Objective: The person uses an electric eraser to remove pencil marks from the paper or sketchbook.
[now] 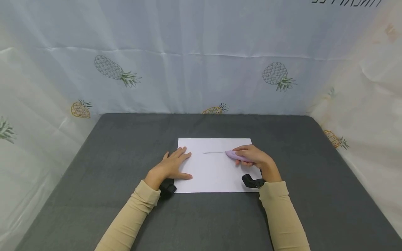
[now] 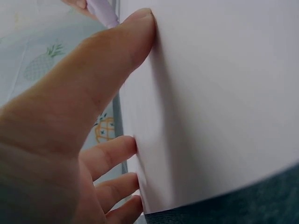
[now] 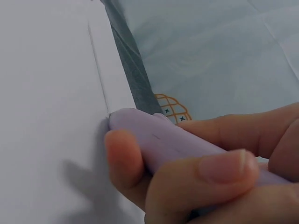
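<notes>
A white sheet of paper (image 1: 216, 174) lies on the dark table. My right hand (image 1: 254, 157) grips a light purple utility knife (image 3: 163, 140), thumb and fingers wrapped along its rounded body. The knife's small tip meets the paper at the right end of a thin straight slit (image 1: 213, 152), which runs left across the upper part of the sheet. My left hand (image 1: 172, 165) rests with fingers spread on the sheet's left edge. Its thumb (image 2: 126, 42) lies over the paper, and the other fingertips (image 2: 122, 145) show along the edge in the left wrist view.
The dark grey tabletop (image 1: 132, 139) stretches around the sheet on all sides. A pale curtain (image 1: 188, 80) with printed pineapples hangs right behind the table and along both sides. Black wrist cameras (image 1: 252, 182) sit by the cuffs of the beige sleeves (image 1: 282, 216).
</notes>
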`<state>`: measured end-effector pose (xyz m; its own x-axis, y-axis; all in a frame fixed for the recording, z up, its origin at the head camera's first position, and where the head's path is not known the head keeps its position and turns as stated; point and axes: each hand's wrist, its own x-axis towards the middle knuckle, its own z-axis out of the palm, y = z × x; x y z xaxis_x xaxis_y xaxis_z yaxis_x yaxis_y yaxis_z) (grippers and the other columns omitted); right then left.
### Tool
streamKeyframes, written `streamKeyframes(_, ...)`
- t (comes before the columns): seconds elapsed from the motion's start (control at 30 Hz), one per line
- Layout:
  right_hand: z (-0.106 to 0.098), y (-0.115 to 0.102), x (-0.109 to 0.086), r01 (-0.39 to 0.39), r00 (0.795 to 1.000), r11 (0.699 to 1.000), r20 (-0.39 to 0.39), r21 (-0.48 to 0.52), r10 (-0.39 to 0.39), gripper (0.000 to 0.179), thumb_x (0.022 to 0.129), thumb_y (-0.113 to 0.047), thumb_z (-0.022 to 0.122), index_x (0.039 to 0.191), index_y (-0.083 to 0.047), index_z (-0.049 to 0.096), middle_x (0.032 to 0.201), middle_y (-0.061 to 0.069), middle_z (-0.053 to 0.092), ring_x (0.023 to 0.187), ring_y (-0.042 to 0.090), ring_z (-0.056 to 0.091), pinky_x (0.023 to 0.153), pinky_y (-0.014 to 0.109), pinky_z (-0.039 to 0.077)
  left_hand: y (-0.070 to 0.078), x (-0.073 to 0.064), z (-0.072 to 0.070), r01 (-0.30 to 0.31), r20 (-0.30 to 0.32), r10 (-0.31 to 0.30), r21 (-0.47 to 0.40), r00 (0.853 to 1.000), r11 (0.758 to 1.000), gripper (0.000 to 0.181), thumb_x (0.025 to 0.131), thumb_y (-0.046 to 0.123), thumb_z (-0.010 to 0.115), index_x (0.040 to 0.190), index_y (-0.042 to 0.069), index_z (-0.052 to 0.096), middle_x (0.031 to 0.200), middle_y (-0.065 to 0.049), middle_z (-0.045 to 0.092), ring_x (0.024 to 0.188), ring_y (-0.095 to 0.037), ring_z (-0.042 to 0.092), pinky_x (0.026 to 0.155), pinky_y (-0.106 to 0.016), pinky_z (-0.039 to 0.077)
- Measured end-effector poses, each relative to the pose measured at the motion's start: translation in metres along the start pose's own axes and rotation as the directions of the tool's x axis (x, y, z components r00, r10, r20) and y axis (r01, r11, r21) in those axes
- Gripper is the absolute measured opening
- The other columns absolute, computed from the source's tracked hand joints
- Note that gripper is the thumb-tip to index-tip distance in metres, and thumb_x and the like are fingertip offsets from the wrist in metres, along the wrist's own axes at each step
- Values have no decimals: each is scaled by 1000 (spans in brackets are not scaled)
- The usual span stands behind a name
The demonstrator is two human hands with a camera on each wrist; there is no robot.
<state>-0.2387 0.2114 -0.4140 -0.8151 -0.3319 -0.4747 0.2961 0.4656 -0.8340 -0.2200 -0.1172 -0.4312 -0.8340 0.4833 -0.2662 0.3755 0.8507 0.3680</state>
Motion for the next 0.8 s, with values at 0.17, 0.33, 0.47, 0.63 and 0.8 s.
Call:
streamKeyframes(0.17, 0, 0, -1, -1, 1000, 1000, -3, -5, 1, 46, 101, -15, 42, 142, 5, 39, 68, -1, 64, 46, 2, 40, 44, 14, 31, 0, 0, 0, -2, 2, 2, 1, 1000, 1000, 89, 82, 49, 71, 151, 12, 31, 163, -15, 17, 153, -34, 13, 117, -69, 11)
streamKeyframes(0.33, 0, 0, -1, 0, 1000, 1000, 9, -6, 0, 47, 101, -16, 42, 142, 4, 39, 69, -2, 65, 47, 1, 41, 44, 14, 32, 0, 0, 0, 0, 7, 0, 5, 1000, 1000, 89, 82, 49, 71, 152, 12, 31, 163, -14, 17, 153, -34, 13, 117, -69, 11)
streamKeyframes(0.47, -1, 0, -1, -12, 1000, 1000, 2, -5, 12, 46, 101, -16, 42, 142, 4, 39, 69, -1, 65, 46, 2, 41, 44, 14, 30, 0, 0, -1, 3, 12, -3, 8, 1000, 1000, 89, 82, 50, 71, 152, 13, 30, 164, -14, 16, 153, -34, 12, 117, -69, 10)
streamKeyframes(0.63, -3, -1, 1, -8, 1000, 1000, -4, -9, 8, 47, 101, -17, 43, 143, 3, 39, 69, -2, 65, 46, 1, 42, 45, 14, 31, 0, 0, -3, 1, 19, -1, 9, 1000, 1000, 89, 82, 50, 71, 152, 13, 29, 164, -14, 16, 153, -34, 11, 117, -68, 9)
streamKeyframes(0.8, -7, 2, -1, -17, 1000, 1000, 16, -16, 17, 47, 101, -18, 43, 143, 3, 39, 70, -2, 65, 47, 1, 41, 44, 14, 31, 0, 1, -1, 0, 22, 0, 15, 1000, 1000, 90, 82, 51, 70, 153, 14, 28, 164, -14, 14, 153, -33, 11, 117, -68, 9)
